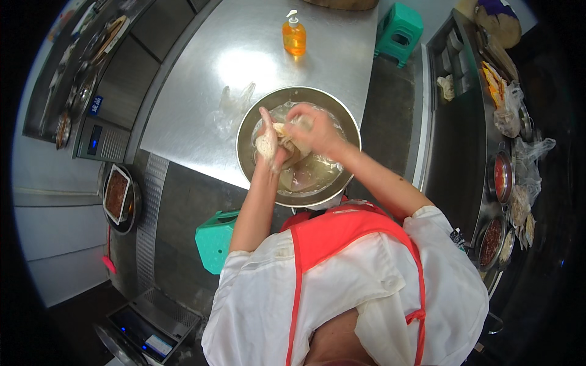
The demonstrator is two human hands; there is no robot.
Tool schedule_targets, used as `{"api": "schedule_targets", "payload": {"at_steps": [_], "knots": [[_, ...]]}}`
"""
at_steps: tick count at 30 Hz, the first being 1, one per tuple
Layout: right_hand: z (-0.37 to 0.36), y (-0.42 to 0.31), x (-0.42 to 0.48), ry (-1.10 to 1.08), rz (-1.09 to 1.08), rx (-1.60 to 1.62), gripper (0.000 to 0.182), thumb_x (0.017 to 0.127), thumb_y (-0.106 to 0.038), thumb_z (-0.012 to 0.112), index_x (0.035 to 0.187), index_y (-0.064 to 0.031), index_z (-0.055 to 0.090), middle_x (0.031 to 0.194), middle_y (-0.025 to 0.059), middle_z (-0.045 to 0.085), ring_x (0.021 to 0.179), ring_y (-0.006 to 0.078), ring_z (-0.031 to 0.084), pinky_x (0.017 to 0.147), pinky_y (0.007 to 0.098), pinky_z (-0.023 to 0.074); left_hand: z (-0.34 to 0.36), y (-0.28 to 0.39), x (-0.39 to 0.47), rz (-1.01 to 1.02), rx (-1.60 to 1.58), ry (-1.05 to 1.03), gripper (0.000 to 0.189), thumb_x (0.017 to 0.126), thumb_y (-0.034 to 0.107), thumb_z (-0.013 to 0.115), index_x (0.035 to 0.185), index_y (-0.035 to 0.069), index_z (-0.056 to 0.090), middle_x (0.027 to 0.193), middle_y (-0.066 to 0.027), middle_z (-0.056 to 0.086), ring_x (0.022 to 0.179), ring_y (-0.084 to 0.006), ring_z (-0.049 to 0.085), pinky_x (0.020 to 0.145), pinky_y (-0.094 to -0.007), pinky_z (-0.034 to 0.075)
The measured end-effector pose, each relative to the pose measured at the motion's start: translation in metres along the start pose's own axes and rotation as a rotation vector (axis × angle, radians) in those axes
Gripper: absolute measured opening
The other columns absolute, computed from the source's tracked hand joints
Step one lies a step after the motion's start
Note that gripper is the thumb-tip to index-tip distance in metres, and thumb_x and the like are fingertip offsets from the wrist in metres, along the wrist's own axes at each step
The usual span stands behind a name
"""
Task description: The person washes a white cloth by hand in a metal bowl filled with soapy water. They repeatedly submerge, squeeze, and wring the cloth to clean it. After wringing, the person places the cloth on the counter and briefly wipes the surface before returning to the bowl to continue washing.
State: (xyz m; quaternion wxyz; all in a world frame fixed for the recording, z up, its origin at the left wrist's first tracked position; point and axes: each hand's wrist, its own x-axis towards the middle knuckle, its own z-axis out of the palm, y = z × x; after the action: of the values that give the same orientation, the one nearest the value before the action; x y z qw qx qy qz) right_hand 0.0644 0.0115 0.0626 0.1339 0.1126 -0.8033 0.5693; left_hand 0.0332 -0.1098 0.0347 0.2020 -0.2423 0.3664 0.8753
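A large round metal basin (337,196) holds cloudy liquid with pale scraps floating in it. Both of my hands are over the basin, around a pale, soft, wet piece (300,148) of something I cannot identify. My left hand (270,142) is upright at the left, its thumb side smeared with a whitish coating, and the soft piece lies against its palm. My right hand (316,130), blurred, has bent fingers at the piece's upper right; whether they grip it is hidden. A crumpled clear plastic bag or glove (233,107) lies on the steel table beside the basin.
The steel table (192,100) bears a pump bottle of orange liquid (294,39). Green plastic stools stand at the table's far right (400,34) and near my left arm (215,242). A counter at the right holds metal bowls (503,178) and plastic bags (531,155). A tray of brown food (117,194) stands at the left.
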Motion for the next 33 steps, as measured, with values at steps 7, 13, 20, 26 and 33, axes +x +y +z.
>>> {"api": "schedule_targets", "payload": {"at_steps": [7, 13, 20, 26, 33], "knots": [[0.043, 0.008, -0.009, 0.14, -0.001, -0.39, 0.01, 0.082, -0.021, 0.056, 0.087, -0.0121, 0.056, 0.065, 0.0128, 0.06, 0.065, 0.035, 0.061, 0.06, 0.0464, 0.0473, -0.037, -0.048, 0.036, 0.086, -0.168, -0.626, 0.04, 0.094, 0.051, 0.035, 0.096, 0.016, 0.054, 0.082, 0.0003, 0.053, 0.074, -0.0146, 0.051, 0.068, -0.03, 0.046], [0.042, 0.023, 0.001, 0.275, 0.11, -0.433, 0.011, 0.082, -0.016, 0.057, 0.09, -0.0088, 0.056, 0.074, 0.0191, 0.061, 0.066, 0.0381, 0.06, 0.058, 0.0455, 0.0466, -0.013, -0.043, 0.032, -0.023, -0.268, -0.747, 0.045, 0.097, 0.046, 0.027, 0.124, 0.014, 0.047, 0.111, -0.0056, 0.054, 0.1, -0.019, 0.052, 0.091, -0.0324, 0.042], [0.036, 0.043, 0.002, 0.253, 0.268, -0.314, 0.019, 0.085, -0.018, 0.052, 0.099, -0.0065, 0.049, 0.077, 0.0199, 0.062, 0.072, 0.0393, 0.06, 0.066, 0.049, 0.0463, -0.012, -0.059, 0.018, -0.021, -0.103, -0.332, 0.05, 0.093, 0.053, 0.035, 0.12, 0.014, 0.05, 0.102, -0.0049, 0.056, 0.091, -0.0181, 0.054, 0.079, -0.0305, 0.047], [0.058, 0.004, -0.045, 0.101, -0.028, -0.3, 0.016, 0.085, -0.019, 0.054, 0.096, -0.0071, 0.053, 0.075, 0.021, 0.062, 0.069, 0.042, 0.059, 0.062, 0.0487, 0.0463, -0.053, -0.041, 0.081, -0.102, -0.291, -1.132, 0.041, 0.096, 0.046, 0.036, 0.119, 0.016, 0.052, 0.1, -0.0041, 0.057, 0.091, -0.0185, 0.054, 0.082, -0.0322, 0.047], [0.016, 0.06, 0.017, 0.329, 0.264, -0.47, 0.016, 0.084, -0.019, 0.055, 0.096, -0.0077, 0.054, 0.075, 0.0223, 0.061, 0.069, 0.0386, 0.061, 0.063, 0.0462, 0.0468, 0.006, -0.07, 0.006, -0.036, -0.204, -0.288, 0.042, 0.094, 0.051, 0.035, 0.107, 0.014, 0.052, 0.091, -0.0041, 0.056, 0.086, -0.0182, 0.055, 0.079, -0.0337, 0.048]]}}
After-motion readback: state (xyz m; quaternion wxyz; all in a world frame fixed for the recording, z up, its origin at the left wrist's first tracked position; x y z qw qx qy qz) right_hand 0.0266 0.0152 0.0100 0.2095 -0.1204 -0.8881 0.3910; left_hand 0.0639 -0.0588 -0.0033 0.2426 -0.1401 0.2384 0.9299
